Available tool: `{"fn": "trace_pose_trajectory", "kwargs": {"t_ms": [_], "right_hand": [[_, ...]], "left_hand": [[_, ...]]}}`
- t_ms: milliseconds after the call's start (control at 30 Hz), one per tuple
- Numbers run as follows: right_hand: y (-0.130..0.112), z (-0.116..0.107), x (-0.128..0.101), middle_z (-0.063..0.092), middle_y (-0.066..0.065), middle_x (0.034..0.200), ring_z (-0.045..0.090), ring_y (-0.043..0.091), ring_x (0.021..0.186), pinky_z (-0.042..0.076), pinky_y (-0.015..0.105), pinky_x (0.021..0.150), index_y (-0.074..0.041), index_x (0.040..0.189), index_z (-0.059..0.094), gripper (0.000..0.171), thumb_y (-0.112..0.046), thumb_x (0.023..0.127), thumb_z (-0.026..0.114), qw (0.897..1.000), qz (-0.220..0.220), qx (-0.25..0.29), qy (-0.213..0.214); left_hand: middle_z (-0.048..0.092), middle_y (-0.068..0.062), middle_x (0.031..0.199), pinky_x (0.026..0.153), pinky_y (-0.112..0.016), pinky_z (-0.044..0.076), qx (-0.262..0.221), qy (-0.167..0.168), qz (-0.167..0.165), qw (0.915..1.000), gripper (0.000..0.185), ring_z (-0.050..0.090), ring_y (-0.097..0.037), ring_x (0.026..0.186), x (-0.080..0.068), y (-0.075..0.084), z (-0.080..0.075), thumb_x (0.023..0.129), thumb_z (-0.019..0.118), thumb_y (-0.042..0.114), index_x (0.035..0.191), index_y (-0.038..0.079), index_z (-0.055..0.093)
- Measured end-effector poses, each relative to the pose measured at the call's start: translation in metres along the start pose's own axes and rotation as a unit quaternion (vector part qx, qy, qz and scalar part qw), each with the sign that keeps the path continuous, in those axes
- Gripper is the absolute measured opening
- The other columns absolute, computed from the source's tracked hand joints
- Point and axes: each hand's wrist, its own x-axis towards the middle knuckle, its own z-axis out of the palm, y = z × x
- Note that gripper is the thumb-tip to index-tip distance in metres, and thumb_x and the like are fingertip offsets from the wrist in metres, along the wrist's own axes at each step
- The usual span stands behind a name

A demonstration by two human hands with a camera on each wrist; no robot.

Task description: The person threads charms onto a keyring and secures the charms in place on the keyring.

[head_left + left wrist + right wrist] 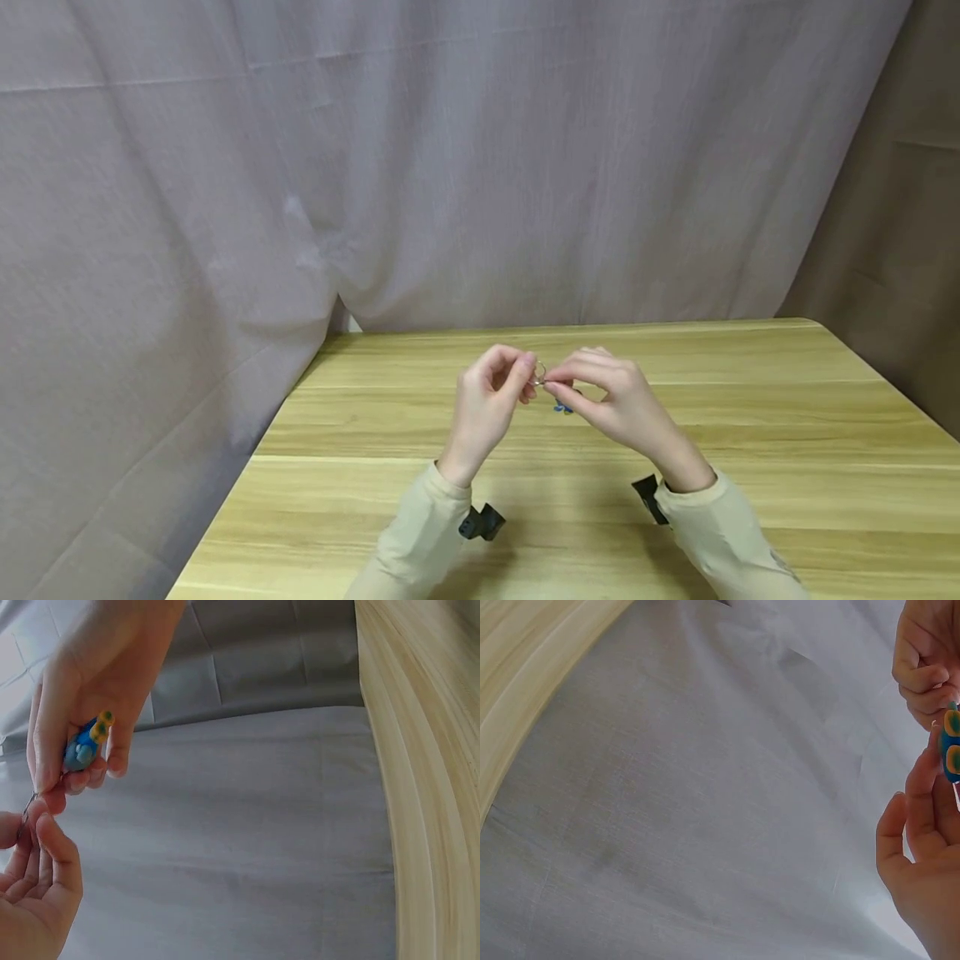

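— What did you have on the monitors, biggest thing first?

— A grey curtain filled the back, and below it lay the wooden table. Both hands hung above the table's far half, meeting fingertip to fingertip. Black wrist straps showed at the cuffs of the beige sleeves.

— And the hands themselves?

— The left hand had its fingers curled, pinching a small metal ring with thumb and forefinger. The right hand pinched the same ring from the other side, and a little blue and yellow charm lay against its curled fingers, lifted clear of the table.

— What worried you?

— I judged the ring the weak point. It was thin, gripped only at the fingertips, so a slip of either pinch could have dropped the charm onto the table or let it swing. I couldn't tell how the charm joined the ring; fingers hid that.

— Anything in the way?

— Only the hands blocking each other's view. The curtain stood well apart.
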Motion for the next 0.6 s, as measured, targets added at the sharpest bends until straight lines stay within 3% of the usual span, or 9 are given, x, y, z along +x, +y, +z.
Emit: {"fn": "trace_pose_trajectory", "kwargs": {"t_ms": [167,333,433,600], "right_hand": [[-0.001,-0.002,0.000,0.070,0.000,0.077,0.059,0.007,0.074,0.046,0.019,0.076,-0.007,0.087,0.073,0.009,0.000,0.082,0.073,1.000,0.009,0.012,0.008],[-0.004,-0.003,0.001,0.070,0.006,0.078,0.061,0.003,0.077,0.050,0.014,0.075,-0.005,0.087,0.073,0.017,0.009,0.078,0.072,0.997,0.045,0.048,0.039],[-0.007,-0.004,0.002,0.070,0.004,0.080,0.061,0.002,0.077,0.050,0.014,0.075,-0.002,0.087,0.072,0.019,0.014,0.078,0.068,0.992,0.066,0.089,0.052],[-0.011,-0.004,0.002,0.069,-0.006,0.087,0.061,0.003,0.079,0.050,0.014,0.075,0.004,0.089,0.070,0.017,0.018,0.081,0.063,0.981,0.092,0.161,0.061]], "left_hand": [[0.065,-0.026,0.083,0.060,-0.020,0.052,-0.032,-0.022,-0.016,0.9991,0.019,0.059,-0.004,0.064,0.000,0.002,-0.003,0.095,0.061,0.012,0.096,-0.007,0.065],[0.064,-0.034,0.104,0.074,-0.023,0.056,-0.122,-0.060,-0.038,0.9899,0.021,0.065,-0.004,0.077,-0.002,0.005,-0.004,0.091,0.063,0.001,0.108,-0.011,0.062],[0.060,-0.038,0.112,0.078,-0.022,0.056,-0.154,-0.080,-0.033,0.9842,0.026,0.066,-0.003,0.083,-0.003,0.006,-0.004,0.089,0.063,-0.003,0.112,-0.015,0.058],[0.060,-0.041,0.105,0.076,-0.021,0.056,-0.151,-0.080,-0.004,0.9852,0.025,0.065,-0.003,0.080,-0.003,0.008,-0.003,0.089,0.065,0.001,0.106,-0.016,0.059]]}}
